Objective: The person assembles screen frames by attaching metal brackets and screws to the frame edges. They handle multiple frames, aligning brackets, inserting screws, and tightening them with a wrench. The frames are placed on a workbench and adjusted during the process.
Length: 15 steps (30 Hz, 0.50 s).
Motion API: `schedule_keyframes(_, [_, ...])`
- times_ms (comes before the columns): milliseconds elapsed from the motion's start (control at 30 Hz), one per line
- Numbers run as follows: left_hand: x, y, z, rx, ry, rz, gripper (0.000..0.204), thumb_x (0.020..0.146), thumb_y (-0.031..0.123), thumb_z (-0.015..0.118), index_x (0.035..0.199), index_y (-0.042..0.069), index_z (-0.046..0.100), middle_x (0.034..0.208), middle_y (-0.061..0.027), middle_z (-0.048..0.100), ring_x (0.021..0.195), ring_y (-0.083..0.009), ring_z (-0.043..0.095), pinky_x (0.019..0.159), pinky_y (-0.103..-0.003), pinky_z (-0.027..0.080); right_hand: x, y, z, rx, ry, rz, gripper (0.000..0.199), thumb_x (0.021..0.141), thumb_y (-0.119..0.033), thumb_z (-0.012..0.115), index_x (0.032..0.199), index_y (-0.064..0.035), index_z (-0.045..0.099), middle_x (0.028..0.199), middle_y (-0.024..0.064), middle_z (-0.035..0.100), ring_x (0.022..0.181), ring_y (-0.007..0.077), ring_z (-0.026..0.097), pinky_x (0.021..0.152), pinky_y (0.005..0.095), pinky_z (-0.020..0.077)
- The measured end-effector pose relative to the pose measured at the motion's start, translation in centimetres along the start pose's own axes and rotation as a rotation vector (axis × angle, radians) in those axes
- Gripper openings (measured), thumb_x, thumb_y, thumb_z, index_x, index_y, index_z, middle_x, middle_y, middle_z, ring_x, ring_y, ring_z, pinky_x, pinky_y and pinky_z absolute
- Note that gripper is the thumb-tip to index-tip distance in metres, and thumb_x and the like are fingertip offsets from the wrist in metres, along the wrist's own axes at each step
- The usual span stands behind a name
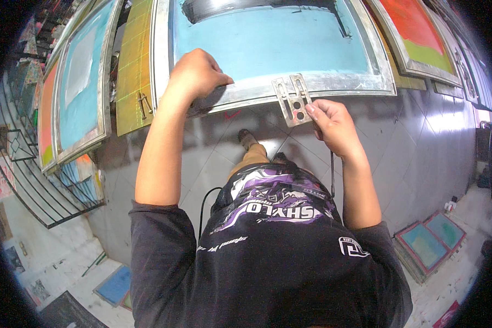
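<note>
A flat metal plate with long slots and round holes, like a slotted bracket, is pinched between the thumb and fingers of my right hand. Its slotted end overlaps the near edge of a large silkscreen frame with light-blue mesh. Black ink lies across the far part of that mesh. My left hand is over the frame's near left corner with its fingers closed together. Whatever those fingers may hold is too small or hidden to make out.
To the left stand another blue screen frame and a yellowish board with bolts. A red and green screen is at the right. Black metal bars run along the left; framed screens lie lower right.
</note>
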State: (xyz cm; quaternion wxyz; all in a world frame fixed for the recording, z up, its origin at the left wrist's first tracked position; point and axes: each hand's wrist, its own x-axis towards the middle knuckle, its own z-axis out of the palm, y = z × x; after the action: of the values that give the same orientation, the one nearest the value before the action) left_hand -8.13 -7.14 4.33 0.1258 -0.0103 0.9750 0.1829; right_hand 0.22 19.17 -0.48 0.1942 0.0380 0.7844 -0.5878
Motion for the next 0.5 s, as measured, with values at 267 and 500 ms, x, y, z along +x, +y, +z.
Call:
schedule_keyframes(267, [-0.4, -0.4, -0.5, -0.176, 0.085, 0.052, 0.015, 0.063, 0.014, 0.07, 0.071, 0.002, 0.067, 0.066, -0.0126, 0.064, 0.058, -0.0211, 0.06, 0.06, -0.032, 0.048, 0.2, -0.1, 0.1, -0.019, 0.025, -0.081, 0.026, 0.09, -0.023, 0.053, 0.082, -0.0003, 0.063, 0.057, -0.0027, 0.05, 0.052, 0.0044, 0.041, 0.047, 0.0243, 0.0349])
schedule_keyframes(500, [-7.3, -4.4, -2.3, -0.345, 0.313, 0.054, 0.012, 0.067, 0.006, 0.066, 0.077, -0.002, 0.066, 0.066, -0.0103, 0.064, 0.06, -0.0145, 0.06, 0.06, -0.027, 0.048, 0.0, -0.3, 0.0, 0.085, 0.003, -0.061, 0.022, 0.09, -0.021, 0.055, 0.083, -0.0022, 0.063, 0.054, -0.0062, 0.044, 0.044, 0.0024, 0.036, 0.04, 0.021, 0.0273])
